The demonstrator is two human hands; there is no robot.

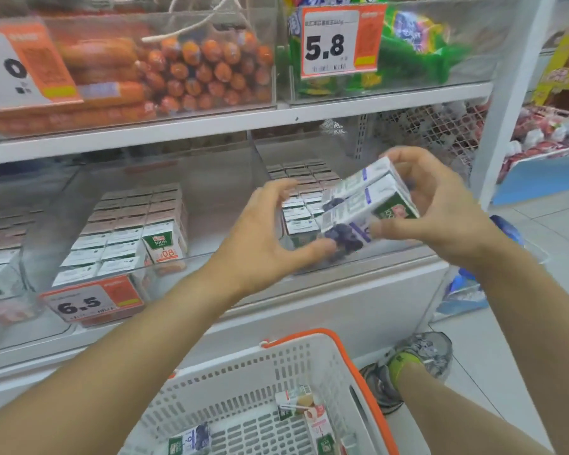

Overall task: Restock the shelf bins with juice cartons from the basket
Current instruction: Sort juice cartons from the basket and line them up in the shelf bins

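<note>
1. Purple-and-white juice cartons (363, 200), a small bundle with a grape picture, are held up in front of the clear shelf bin (342, 257) at about 2 o'clock from the middle of the view.
2. The right hand (440, 205) grips the bundle from the 3 o'clock side, fingers curled over its top edge and thumb pressed along the bottom.
3. The left hand (270, 234) sits at the bundle's 9 o'clock side, spread wide in a C shape; its thumb tip touches the lower corner of the cartons, while its fingers arch above the bin and grip nothing.
4. Inside that bin, behind the hands, more cartons stand upright in tight rows, tops facing up.
5. At 9 o'clock, a second clear bin (79, 257) holds rows of green-and-white cartons (128, 231), with an orange price tag reading 6.5 (89, 303) on its front.
6. At 12 o'clock, on the shelf above, one bin is packed with orange sausages (184, 73); beside it green packets (408, 57) sit behind a tag reading 5.8 (339, 42).
7. At 6 o'clock, a white plastic basket (243, 382) with an orange handle rests on the floor. A few loose cartons (299, 403) lie in it, toward its right side and front edge.
8. At 4 o'clock, a grey shoe (421, 353) with a yellow-green sock stands on the pale tiled floor just beside the basket.
</note>
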